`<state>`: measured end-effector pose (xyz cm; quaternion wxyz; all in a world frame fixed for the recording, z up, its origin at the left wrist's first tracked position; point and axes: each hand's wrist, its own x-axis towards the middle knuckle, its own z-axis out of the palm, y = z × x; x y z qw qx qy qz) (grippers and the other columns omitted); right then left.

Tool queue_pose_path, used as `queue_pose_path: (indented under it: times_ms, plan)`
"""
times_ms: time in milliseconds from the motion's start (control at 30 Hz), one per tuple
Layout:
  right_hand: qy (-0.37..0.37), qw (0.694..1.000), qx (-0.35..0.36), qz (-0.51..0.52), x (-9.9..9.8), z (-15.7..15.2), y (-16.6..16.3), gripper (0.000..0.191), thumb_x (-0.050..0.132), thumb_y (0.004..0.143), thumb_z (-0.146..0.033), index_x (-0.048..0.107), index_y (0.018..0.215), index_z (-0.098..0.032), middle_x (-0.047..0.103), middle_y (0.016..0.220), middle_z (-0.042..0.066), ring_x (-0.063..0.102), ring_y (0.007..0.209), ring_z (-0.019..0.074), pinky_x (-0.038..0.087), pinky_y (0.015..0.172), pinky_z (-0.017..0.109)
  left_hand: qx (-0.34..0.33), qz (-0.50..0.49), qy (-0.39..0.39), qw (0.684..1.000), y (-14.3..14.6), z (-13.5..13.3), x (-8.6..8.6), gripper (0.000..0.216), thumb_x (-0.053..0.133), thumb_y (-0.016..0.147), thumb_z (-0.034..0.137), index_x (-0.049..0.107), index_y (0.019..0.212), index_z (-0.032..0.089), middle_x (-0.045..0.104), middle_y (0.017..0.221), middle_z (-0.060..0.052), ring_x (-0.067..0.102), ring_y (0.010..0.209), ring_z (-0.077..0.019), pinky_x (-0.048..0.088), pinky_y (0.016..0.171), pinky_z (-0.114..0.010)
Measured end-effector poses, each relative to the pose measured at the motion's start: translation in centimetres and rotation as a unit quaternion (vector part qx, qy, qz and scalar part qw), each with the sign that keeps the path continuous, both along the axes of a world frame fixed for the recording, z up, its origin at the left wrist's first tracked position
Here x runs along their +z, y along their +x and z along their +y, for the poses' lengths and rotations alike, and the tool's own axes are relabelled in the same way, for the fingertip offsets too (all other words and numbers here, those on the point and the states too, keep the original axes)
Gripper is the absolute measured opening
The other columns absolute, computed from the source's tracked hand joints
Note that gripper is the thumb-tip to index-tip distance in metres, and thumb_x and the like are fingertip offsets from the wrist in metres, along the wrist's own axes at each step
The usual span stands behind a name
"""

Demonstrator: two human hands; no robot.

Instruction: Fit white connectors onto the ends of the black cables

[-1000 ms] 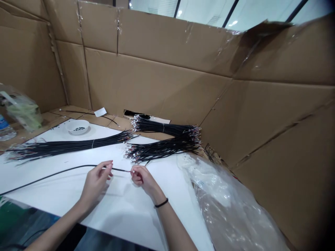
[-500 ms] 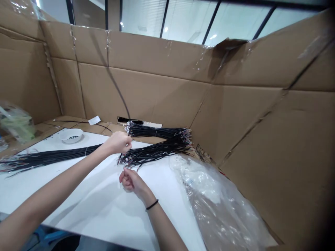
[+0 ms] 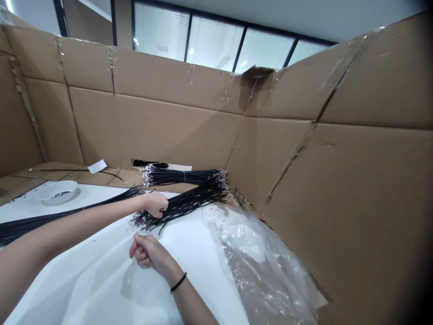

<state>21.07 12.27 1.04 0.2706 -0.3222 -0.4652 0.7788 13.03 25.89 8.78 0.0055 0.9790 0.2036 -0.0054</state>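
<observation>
My left hand (image 3: 154, 204) is closed at the near edge of a loose bundle of black cables with white connector ends (image 3: 184, 204), and its fingers hide part of the bundle. Whether it grips a single cable I cannot tell. My right hand (image 3: 148, 252) rests curled on the white table top (image 3: 84, 271) below it, holding nothing, with a black band on its wrist. Behind them lies a tied bundle of the same cables (image 3: 182, 177). Another long bundle (image 3: 43, 217) runs off to the left, partly behind my left forearm.
A white bowl (image 3: 57, 192) holding small dark parts stands at the left. A clear plastic bag (image 3: 260, 266) lies to the right. Cardboard walls (image 3: 152, 122) surround the table, and a thin black cable (image 3: 67, 170) and white label (image 3: 97, 166) lie on the cardboard ledge.
My left hand has moved from the single black cable near my right hand to the loose bundle. That cable no longer shows. My right hand has let go, and the view has tilted upward.
</observation>
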Motion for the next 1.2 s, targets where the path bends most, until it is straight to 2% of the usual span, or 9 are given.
queue_pose_path:
  times_ms: [233, 433, 567, 667, 733, 800, 933, 1067, 1200]
  plan:
    - [0.058, 0.997, -0.009, -0.05, -0.5, 0.4, 0.0, 0.032, 0.051, 0.099, -0.041, 0.06, 0.088, -0.012, 0.055, 0.065, -0.005, 0.045, 0.043, 0.0045, 0.04, 0.04, 0.017, -0.018, -0.012, -0.008, 1.0, -1.9, -0.7, 1.8, 0.031, 0.058, 0.094, 0.033, 0.059, 0.121, 0.017, 0.059, 0.126, -0.01, 0.062, 0.104, -0.0224, 0.055, 0.088, -0.043]
    - [0.209, 0.967, -0.082, -0.117, 0.0, -0.1, 0.0, 0.032, 0.049, 0.097, -0.042, 0.058, 0.111, -0.016, 0.054, 0.07, -0.005, 0.041, 0.043, 0.0052, 0.035, 0.039, 0.018, 0.094, -0.034, 0.043, 0.994, -8.0, -1.1, 2.4, 0.079, 0.059, 0.087, 0.049, 0.024, 0.153, 0.025, 0.02, 0.16, -0.016, 0.029, 0.142, -0.0386, 0.024, 0.112, -0.059]
    - [0.361, 0.898, -0.176, -0.18, 1.0, -0.3, 0.4, 0.087, 0.071, 0.077, -0.031, 0.024, 0.15, -0.026, 0.049, 0.134, 0.011, 0.058, 0.104, 0.0199, 0.052, 0.084, 0.034, 0.225, -0.037, 0.089, 0.97, -14.4, -1.8, 2.3, 0.086, 0.055, 0.084, 0.061, 0.02, 0.154, 0.025, 0.016, 0.161, -0.017, 0.018, 0.145, -0.0433, 0.002, 0.109, -0.071]
    - [0.451, 0.833, -0.213, -0.239, 1.5, -0.1, 0.8, 0.076, 0.067, 0.077, -0.026, 0.038, 0.147, -0.022, 0.034, 0.152, 0.013, 0.03, 0.14, 0.0302, 0.028, 0.114, 0.047, 0.303, -0.039, 0.125, 0.944, -18.8, -3.6, 2.3, 0.064, 0.051, 0.086, 0.06, 0.048, 0.142, 0.029, 0.018, 0.162, -0.01, 0.012, 0.147, -0.042, -0.008, 0.109, -0.071]
    - [0.486, 0.79, -0.244, -0.283, 1.6, 0.0, 1.1, 0.069, 0.061, 0.081, -0.025, 0.04, 0.147, -0.017, 0.027, 0.157, 0.014, 0.019, 0.146, 0.0319, 0.017, 0.118, 0.051, 0.342, -0.043, 0.145, 0.927, -20.9, -5.1, 2.0, 0.06, 0.05, 0.086, 0.063, 0.056, 0.136, 0.03, 0.021, 0.161, -0.008, 0.013, 0.148, -0.0396, -0.01, 0.112, -0.066]
    - [0.508, 0.75, -0.27, -0.325, 1.5, 0.2, 1.3, 0.074, 0.06, 0.082, -0.029, 0.034, 0.15, -0.015, 0.022, 0.16, 0.015, 0.011, 0.148, 0.0343, 0.013, 0.117, 0.056, 0.379, -0.055, 0.165, 0.909, -22.5, -6.7, 1.5, 0.075, 0.049, 0.084, 0.066, 0.038, 0.148, 0.028, 0.016, 0.162, -0.01, 0.015, 0.147, -0.0415, -0.007, 0.111, -0.069]
    - [0.535, 0.682, -0.304, -0.394, 1.4, 0.4, 1.8, 0.069, 0.059, 0.083, -0.036, 0.04, 0.146, -0.017, 0.028, 0.158, 0.015, 0.014, 0.147, 0.038, 0.012, 0.113, 0.064, 0.403, -0.062, 0.176, 0.896, -23.9, -9.7, 0.1, 0.074, 0.045, 0.088, 0.063, 0.034, 0.15, 0.025, 0.039, 0.152, -0.015, 0.042, 0.137, -0.038, 0.011, 0.114, -0.065]
    - [0.554, 0.629, -0.326, -0.437, 1.6, 0.6, 2.3, 0.08, 0.063, 0.078, -0.038, 0.034, 0.149, -0.015, 0.026, 0.158, 0.019, 0.015, 0.146, 0.0411, 0.013, 0.111, 0.068, 0.402, -0.081, 0.219, 0.885, -23.3, -12.2, -0.7, 0.082, 0.056, 0.079, 0.066, 0.039, 0.147, 0.024, 0.023, 0.16, -0.013, 0.018, 0.146, -0.0441, -0.008, 0.11, -0.07]
    - [0.565, 0.601, -0.337, -0.454, 1.6, 0.8, 2.6, 0.07, 0.06, 0.075, -0.03, 0.042, 0.141, -0.016, 0.033, 0.154, 0.02, 0.022, 0.144, 0.0407, 0.018, 0.109, 0.068, 0.387, -0.092, 0.235, 0.887, -21.7, -14.1, -0.8, 0.075, 0.059, 0.077, 0.062, 0.051, 0.138, 0.02, 0.028, 0.158, -0.013, 0.019, 0.146, -0.0416, -0.011, 0.113, -0.065]
